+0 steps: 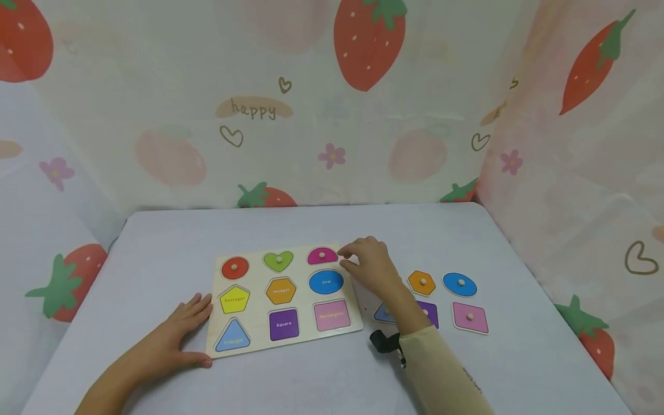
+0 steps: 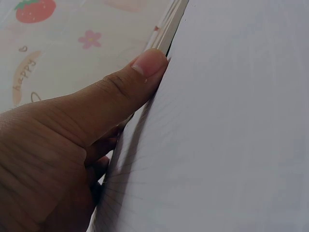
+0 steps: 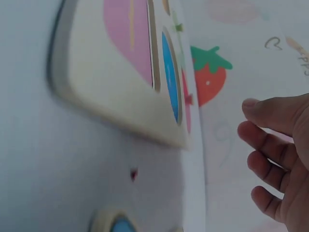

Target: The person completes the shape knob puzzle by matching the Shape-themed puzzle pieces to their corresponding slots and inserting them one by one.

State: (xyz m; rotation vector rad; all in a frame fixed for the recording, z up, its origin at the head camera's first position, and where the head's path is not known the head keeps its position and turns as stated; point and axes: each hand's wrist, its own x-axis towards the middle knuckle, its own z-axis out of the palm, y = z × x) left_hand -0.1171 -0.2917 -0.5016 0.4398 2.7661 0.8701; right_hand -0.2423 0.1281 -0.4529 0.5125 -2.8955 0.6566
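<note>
A wooden shape puzzle board (image 1: 259,335) lies on the white table. Its top row holds knobbed pieces: a red circle (image 1: 229,270), a green heart (image 1: 286,263) and a magenta semicircle (image 1: 313,258). The other recesses show printed, labelled shapes without knobs. At the board's left edge rests my left hand (image 1: 168,340), fingers and thumb extended against the side; the left wrist view has the thumb (image 2: 149,63) along that edge. My right hand (image 1: 372,270) hovers beside the semicircle at the far right corner, fingers loosely bent. Nothing sits between its fingertips (image 3: 250,103).
Right of the board lie loose knobbed pieces: an orange hexagon (image 1: 415,276), a blue oval (image 1: 468,288), a pink rectangle (image 1: 461,324), a purple square (image 1: 432,317) and a blue triangle (image 1: 383,316). My right forearm partly covers the last two. Strawberry-print cloth (image 1: 311,173) surrounds the table.
</note>
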